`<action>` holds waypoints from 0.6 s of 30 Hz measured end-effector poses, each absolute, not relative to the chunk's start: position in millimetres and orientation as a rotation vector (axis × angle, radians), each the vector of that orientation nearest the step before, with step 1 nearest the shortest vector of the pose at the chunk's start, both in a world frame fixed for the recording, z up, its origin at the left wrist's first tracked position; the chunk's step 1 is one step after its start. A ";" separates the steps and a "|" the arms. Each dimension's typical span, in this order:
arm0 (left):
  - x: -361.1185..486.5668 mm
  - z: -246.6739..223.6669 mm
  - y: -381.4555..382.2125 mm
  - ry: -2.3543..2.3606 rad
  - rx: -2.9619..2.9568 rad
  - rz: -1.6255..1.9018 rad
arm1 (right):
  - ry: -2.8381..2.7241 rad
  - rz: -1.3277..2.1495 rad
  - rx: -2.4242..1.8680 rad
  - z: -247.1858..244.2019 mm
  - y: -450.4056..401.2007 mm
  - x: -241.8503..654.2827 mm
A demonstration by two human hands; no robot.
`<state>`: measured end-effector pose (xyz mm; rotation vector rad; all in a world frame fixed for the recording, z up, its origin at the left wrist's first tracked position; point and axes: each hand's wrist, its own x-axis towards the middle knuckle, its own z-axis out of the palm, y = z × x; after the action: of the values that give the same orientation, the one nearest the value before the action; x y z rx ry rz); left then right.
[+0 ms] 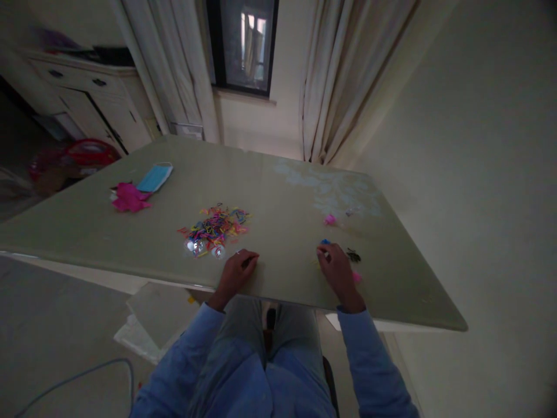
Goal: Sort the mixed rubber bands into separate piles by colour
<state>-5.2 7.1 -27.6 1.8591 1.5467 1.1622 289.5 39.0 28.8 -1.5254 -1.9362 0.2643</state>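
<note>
Multicoloured, thin, loosely heaped pieces [215,226] were judged liable to be scattered if swept by the left hand [238,271], being unconfined; small blue pieces [325,241] could be mixed with thin black pieces [354,255] if brushed by the right hand [335,267]. The heap was located on the glossy green tabletop [278,191], beyond and left of the left hand, well apart from the right. Both hands were curled; whether anything was gripped could not be told.
</note>
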 end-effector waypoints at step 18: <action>-79.4 38.1 116.7 1.971 2.121 0.421 | -1.984 0.699 -1.163 -9.8 6.0 230.6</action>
<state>-79.4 116.7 38.1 2.1211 1.9711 0.4214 230.6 6.0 -9.8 -1.1630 -1.9837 0.6991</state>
